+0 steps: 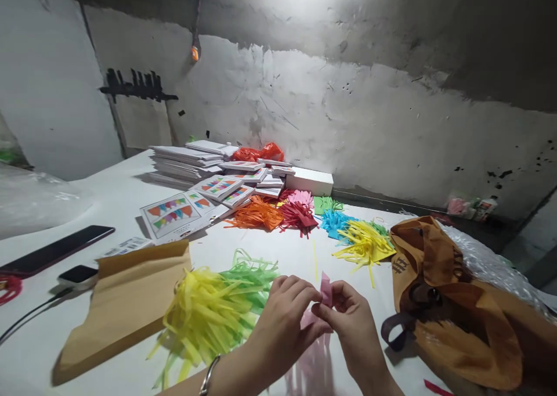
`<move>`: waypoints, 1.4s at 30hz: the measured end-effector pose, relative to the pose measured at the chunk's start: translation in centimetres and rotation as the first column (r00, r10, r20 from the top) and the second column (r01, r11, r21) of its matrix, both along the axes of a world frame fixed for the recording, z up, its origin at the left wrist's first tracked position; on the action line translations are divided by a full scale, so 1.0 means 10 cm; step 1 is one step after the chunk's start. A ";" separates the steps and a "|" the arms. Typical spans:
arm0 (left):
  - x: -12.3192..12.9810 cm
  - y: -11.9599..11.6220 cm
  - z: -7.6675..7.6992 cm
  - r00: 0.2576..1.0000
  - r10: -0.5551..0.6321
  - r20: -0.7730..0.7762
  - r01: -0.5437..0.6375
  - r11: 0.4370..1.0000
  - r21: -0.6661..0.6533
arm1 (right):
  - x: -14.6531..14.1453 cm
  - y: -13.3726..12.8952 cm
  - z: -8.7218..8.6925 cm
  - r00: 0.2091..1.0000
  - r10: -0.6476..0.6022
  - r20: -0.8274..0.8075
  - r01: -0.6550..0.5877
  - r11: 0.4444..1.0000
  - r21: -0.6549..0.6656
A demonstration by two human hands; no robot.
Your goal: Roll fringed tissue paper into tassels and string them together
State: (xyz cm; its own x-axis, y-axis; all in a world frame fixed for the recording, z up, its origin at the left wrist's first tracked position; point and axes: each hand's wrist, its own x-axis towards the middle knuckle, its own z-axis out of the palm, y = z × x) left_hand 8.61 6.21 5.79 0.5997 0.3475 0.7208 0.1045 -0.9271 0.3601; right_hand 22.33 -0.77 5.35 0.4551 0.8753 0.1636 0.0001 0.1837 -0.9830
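Observation:
Both hands meet above the front of the white table, closed on pink tissue paper (326, 290). My left hand (289, 312), with a silver bangle at its wrist, pinches the paper from the left. From the right, my right hand (350, 320) grips the same piece with thumb and fingers. Pink strips hang below, partly hidden by the hands. Just left of my left hand lie a yellow tissue tassel (209, 312) and a green one (250, 280). Farther back are orange (256, 214), dark red (298, 216), blue (337, 223) and yellow (368, 242) fringed bundles.
A brown paper envelope (130, 300), a phone (56, 249) and a small cabled device (78, 276) are on the left. Stacked white packets (187, 164) and printed cards (174, 213) sit behind. A brown cloth bag (470, 326) fills the right side, beside clear plastic wrap (496, 262).

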 end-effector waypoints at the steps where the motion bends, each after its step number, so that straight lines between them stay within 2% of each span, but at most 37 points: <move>1: 0.00 0.00 -0.03 1.000 -0.013 0.003 0.013 1.000 -0.012 | -0.02 -0.03 -0.02 1.000 0.007 -0.027 -0.007 1.000 -0.010; 6: -0.05 0.00 -0.10 0.997 -0.074 0.024 0.077 0.989 -0.129 | 0.00 -0.17 -0.09 0.993 0.075 -0.095 -0.078 0.997 -0.028; 10: -0.09 -0.06 -0.08 0.981 -0.196 -0.001 0.185 0.928 -0.323 | 0.02 -0.26 -0.13 0.999 0.021 -0.040 -0.022 0.999 -0.023; 13: -0.06 -0.11 -0.08 0.986 -0.166 -0.022 0.142 0.899 -0.413 | -0.05 -0.29 -0.14 0.998 -0.031 0.050 0.033 0.999 -0.039; 15: -0.03 -0.13 -0.09 0.988 -0.142 -0.063 0.103 0.902 -0.419 | -0.10 -0.30 -0.14 0.977 -0.094 0.194 0.105 0.993 -0.046; 18: 0.00 -0.13 -0.07 0.977 -0.178 -0.117 0.117 0.909 -0.400 | -0.14 -0.32 -0.13 0.913 -0.155 0.377 0.185 0.982 -0.042; 19: 0.00 -0.12 -0.07 0.974 -0.191 -0.123 0.128 0.909 -0.396 | -0.13 -0.33 -0.13 0.907 -0.141 0.396 0.174 0.983 -0.049; 22: -0.03 -0.07 -0.05 0.971 -0.189 -0.147 0.117 0.910 -0.398 | -0.04 -0.39 -0.15 0.929 -0.002 0.369 0.031 0.997 -0.073; 24: -0.07 -0.02 -0.04 0.969 -0.179 -0.171 0.098 0.911 -0.400 | 0.06 -0.44 -0.20 0.906 0.018 0.422 0.005 0.998 -0.055; 27: -0.10 0.02 -0.04 0.965 -0.183 -0.190 0.092 0.908 -0.408 | 0.18 -0.49 -0.27 0.777 -0.153 0.610 0.154 0.987 0.052; 29: -0.10 -0.01 -0.05 0.964 -0.174 -0.201 0.076 0.904 -0.421 | 0.21 -0.50 -0.31 0.687 -0.242 0.686 0.205 0.969 0.137; 33: 0.00 -0.17 -0.07 0.968 -0.111 -0.224 0.000 0.896 -0.444 | 0.15 -0.49 -0.29 0.543 -0.317 0.778 0.177 0.949 0.263; 36: 0.10 -0.22 -0.09 0.944 -0.065 -0.324 -0.051 0.940 -0.338 | 0.09 -0.50 -0.26 0.400 -0.387 0.831 0.161 0.922 0.352; 40: 0.20 -0.14 -0.12 0.894 0.035 -0.446 -0.118 0.980 -0.159 | 0.09 -0.55 -0.31 0.369 -0.417 0.831 0.189 0.909 0.373; 42: 0.22 -0.12 -0.14 0.893 0.062 -0.445 -0.137 0.981 -0.137 | 0.11 -0.56 -0.37 0.305 -0.450 0.839 0.233 0.890 0.393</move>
State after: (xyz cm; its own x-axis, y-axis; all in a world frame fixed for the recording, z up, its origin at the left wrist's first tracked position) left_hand 10.85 5.00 4.38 0.7966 0.5109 0.3232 0.3745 -0.8367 0.3995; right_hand 23.47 -6.33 1.67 0.1916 0.5862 0.7872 0.9505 0.0891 -0.2977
